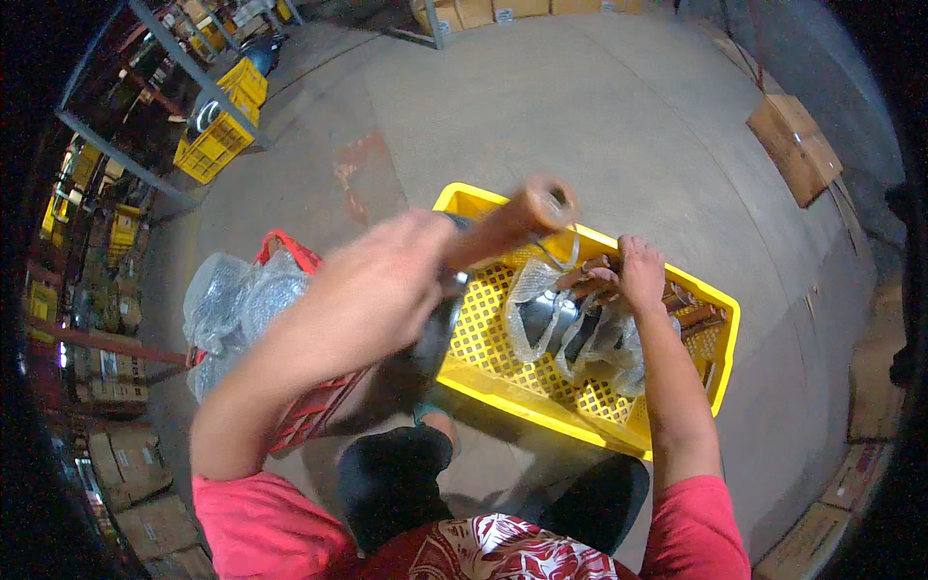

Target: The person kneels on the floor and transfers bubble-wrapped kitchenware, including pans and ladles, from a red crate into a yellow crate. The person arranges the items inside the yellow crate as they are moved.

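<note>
Brown tubular handle, one of them, is raised over the left end of a single yellow crate, its hollow end up and toward the right. One left hand closes round its lower part, the fingers wrapped with no visible gap; a dark piece below the fist is too blurred to make out. One right hand is by the crate's far rim, fingers bent down beside the other brown handles; whether they pinch one I cannot tell. At least two of these handles show on each side of that hand. Inside lie at least two dark items in bubble wrap. One red crate stands left, holding bubble-wrapped bundles, their number unclear.
</note>
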Demonstrator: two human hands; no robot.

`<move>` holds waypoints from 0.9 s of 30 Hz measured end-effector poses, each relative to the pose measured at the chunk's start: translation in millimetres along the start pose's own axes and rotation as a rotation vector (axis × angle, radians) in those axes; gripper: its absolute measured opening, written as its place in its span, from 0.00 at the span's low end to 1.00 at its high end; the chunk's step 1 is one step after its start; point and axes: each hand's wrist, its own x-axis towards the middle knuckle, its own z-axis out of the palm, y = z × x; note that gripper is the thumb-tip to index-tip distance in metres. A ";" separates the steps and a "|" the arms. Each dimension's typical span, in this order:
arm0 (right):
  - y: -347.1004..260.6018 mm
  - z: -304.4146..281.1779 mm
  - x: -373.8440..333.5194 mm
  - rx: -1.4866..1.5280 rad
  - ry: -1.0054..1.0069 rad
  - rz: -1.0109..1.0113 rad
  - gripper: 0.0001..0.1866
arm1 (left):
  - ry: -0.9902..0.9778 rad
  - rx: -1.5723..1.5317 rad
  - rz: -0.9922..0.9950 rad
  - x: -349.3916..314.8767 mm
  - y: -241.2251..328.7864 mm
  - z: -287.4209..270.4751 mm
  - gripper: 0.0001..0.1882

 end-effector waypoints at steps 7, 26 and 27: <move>-3.1 -4.1 -1.8 -0.001 -0.010 0.032 0.32 | -0.173 -0.116 -0.139 53.7 -59.3 192.5 0.15; -13.1 -13.1 6.3 -0.049 -0.104 0.085 0.39 | -0.276 -0.118 -0.419 127.2 -64.2 370.4 0.24; -16.9 -14.8 9.5 -0.070 -0.116 0.094 0.42 | -0.256 -0.119 -0.428 126.8 -63.9 370.8 0.24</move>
